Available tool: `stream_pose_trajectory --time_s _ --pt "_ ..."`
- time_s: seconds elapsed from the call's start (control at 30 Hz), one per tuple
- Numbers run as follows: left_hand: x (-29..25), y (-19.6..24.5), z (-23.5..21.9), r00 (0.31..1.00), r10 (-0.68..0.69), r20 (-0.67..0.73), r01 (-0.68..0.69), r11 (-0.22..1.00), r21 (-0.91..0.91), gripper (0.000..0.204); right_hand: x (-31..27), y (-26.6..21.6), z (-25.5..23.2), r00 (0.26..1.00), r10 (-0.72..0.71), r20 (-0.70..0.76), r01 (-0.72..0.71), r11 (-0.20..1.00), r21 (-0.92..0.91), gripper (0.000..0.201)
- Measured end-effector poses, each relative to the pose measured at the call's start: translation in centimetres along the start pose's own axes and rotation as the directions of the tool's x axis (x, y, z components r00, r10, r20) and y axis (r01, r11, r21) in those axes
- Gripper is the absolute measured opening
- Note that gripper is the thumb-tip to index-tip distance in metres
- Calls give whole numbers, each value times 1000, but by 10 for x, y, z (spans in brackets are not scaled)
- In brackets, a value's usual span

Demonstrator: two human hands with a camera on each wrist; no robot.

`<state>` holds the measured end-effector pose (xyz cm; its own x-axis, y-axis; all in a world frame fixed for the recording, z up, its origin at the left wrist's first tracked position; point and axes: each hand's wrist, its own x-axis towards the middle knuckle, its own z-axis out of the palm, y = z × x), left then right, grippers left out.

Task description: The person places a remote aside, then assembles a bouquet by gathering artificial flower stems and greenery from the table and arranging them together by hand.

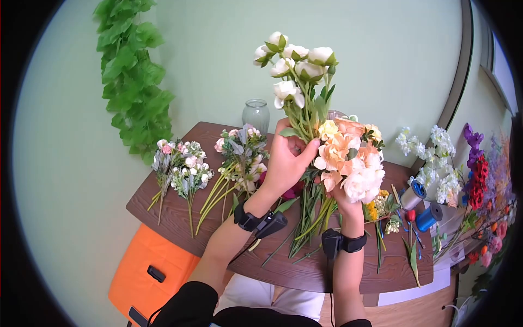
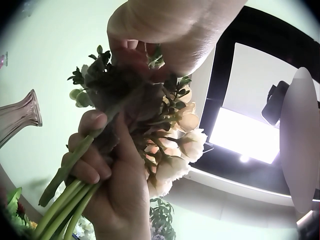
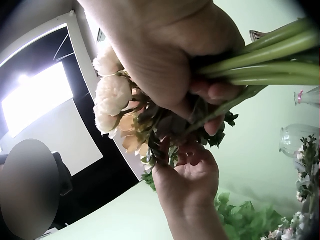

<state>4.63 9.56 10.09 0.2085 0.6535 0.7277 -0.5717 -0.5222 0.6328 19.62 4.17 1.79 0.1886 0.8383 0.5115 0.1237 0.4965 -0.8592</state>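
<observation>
We have the white flowers [image 1: 309,70] up over the desk [image 1: 305,273], stems near upright leaning left, left hand [image 1: 289,163] nearer, its grip pinching them beside the peach bouquet [image 1: 348,155], right hand [image 1: 347,203] gripping the bouquet's stems below

I see a pale green wall [image 1: 218,71] behind the brown worktop [image 1: 299,275], an orange seat [image 1: 133,272] and wood-toned floor [image 1: 419,298].

R hand [image 1: 341,200] mostly hidden behind peach blooms [image 1: 335,151], head cam.
</observation>
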Motion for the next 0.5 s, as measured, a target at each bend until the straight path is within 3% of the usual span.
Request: stream_pose_trajectory --time_s 0.03,0.1,0.17,0.23,0.33,0.37,0.43,0.47,0.5 --pt "2 0 -1 1000 2 -2 -2 1000 0 32 0 9 -1 1000 -1 2 1 1000 0 16" --pt "5 1 -2 999 49 6 -49 999 19 33 2 17 1 996 -57 -74 72 972 224 17" --pt "5 11 -4 1000 -20 16 19 1000 19 31 2 21 -4 997 -53 -53 59 992 115 19" --pt "5 16 -3 996 -89 28 88 996 20 30 3 34 -10 980 -173 -100 155 973 -170 20" --pt "8 17 -4 986 40 -165 -21 993 115 26 0 35 -11 980 -189 -65 179 975 -135 23" --pt "9 20 -7 986 40 -164 -21 993 116 26 0 33 -11 980 -190 -66 180 975 -134 23" --pt "11 26 -12 981 -85 -174 89 996 14 21 1 24 -10 922 -385 46 344 758 -554 27" --pt "12 25 -13 980 -24 -199 22 1000 -9 17 2 20 -7 921 -387 45 345 758 -553 27" --pt "13 23 -14 980 -22 -199 21 1000 -7 17 2 17 -2 936 -350 -30 300 840 -452 28"
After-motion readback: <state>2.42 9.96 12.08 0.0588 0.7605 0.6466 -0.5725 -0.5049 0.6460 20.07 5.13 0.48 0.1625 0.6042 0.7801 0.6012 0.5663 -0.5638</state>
